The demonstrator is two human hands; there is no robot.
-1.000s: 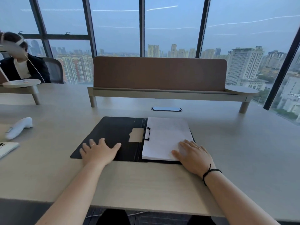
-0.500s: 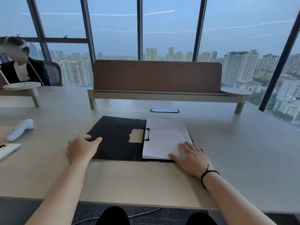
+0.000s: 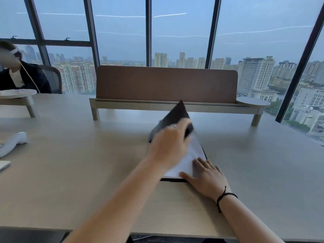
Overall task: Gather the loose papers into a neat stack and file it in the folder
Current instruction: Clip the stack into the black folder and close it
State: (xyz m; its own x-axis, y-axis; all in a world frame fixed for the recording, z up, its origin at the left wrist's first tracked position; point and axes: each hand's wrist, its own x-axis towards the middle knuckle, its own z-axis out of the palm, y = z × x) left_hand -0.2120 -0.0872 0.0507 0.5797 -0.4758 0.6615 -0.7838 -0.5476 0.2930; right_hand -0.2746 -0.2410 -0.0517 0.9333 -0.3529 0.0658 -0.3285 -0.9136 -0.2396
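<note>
The folder (image 3: 175,118) lies mid-table (image 3: 87,172); its stiff, light cover is gripped at the free edge by the left hand (image 3: 171,142), half-raised over the papers (image 3: 189,158). These thin, slippery sheets are pinned flat by the open right hand (image 3: 206,176).

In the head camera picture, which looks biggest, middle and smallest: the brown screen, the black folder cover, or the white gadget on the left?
1. brown screen, biggest by far.
2. black folder cover.
3. white gadget, partly cut off at the picture's edge; nearly like the cover, so unsure.
</note>
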